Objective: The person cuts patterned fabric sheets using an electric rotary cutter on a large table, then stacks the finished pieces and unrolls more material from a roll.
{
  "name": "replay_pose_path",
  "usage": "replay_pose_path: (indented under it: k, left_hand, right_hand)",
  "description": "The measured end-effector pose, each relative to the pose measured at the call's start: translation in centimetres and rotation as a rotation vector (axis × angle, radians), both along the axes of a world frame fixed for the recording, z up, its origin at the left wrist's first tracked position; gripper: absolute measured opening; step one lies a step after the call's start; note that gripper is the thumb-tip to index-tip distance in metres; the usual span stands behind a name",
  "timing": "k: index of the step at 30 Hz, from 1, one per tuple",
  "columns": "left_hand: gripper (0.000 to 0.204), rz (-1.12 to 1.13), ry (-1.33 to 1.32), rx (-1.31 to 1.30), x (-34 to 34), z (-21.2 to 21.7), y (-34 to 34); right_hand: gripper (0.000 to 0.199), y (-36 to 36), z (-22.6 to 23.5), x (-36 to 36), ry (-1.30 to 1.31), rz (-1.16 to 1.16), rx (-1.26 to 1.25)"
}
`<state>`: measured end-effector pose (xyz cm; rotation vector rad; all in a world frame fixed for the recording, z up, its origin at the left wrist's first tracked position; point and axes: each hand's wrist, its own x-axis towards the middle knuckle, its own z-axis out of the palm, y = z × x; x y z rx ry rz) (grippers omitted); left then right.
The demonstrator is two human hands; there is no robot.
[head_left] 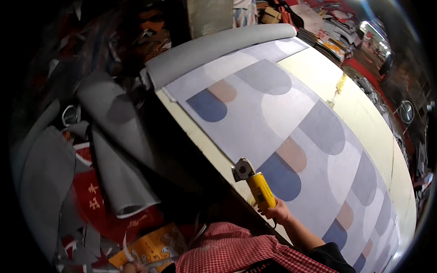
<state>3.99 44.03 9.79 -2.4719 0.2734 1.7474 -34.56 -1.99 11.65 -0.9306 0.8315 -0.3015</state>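
Note:
My right hand (276,213) grips the yellow body of an electric rotary fabric cutter (261,189). The cutter's round metal head lies at the near left edge of a patterned mat sheet (246,132), which is printed with grey, blue, brown and white rounded shapes. At the lower left rim, only part of my left hand (134,267) shows, its fingers closed around a thin whitish strip (126,245). An orange printed piece (159,243) lies just beside that hand.
The sheet's far end forms a grey roll (218,48) across the pale table (314,68). Left of the table stand grey rolls (125,168), near a red piece with printed marks (93,195). Stacked flat pieces (325,43) lie beyond the table.

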Motion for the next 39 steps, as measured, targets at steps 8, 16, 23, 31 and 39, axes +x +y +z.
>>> replay_pose_path:
  k: [8,16,23,31,39]
  left_hand:
    - [0.031,1.088,0.204,-1.114,-8.4,4.3,-7.1]
    - [0.032,1.762,-0.25,-1.664,-8.5,9.6,15.3]
    - [0.033,2.092,-1.338,-1.278,-36.6,10.9,53.8]
    - [0.034,2.114,-0.958,0.354,-47.5,5.0,49.2]
    - [0.038,1.263,-0.644,-0.24,-22.2,0.1,30.0]
  right_hand:
    - [0.048,7.2,1.2,-2.0,0.067,0.077,0.001]
    - [0.035,15.2,3.0,1.5,0.058,0.266,0.077]
    - [0.045,22.3,1.9,6.2,0.085,0.553,0.19]
    - [0.049,25.6,2.1,10.1,0.19,0.57,0.303]
    - [0.049,19.4,0.8,9.2,0.125,0.463,0.283]
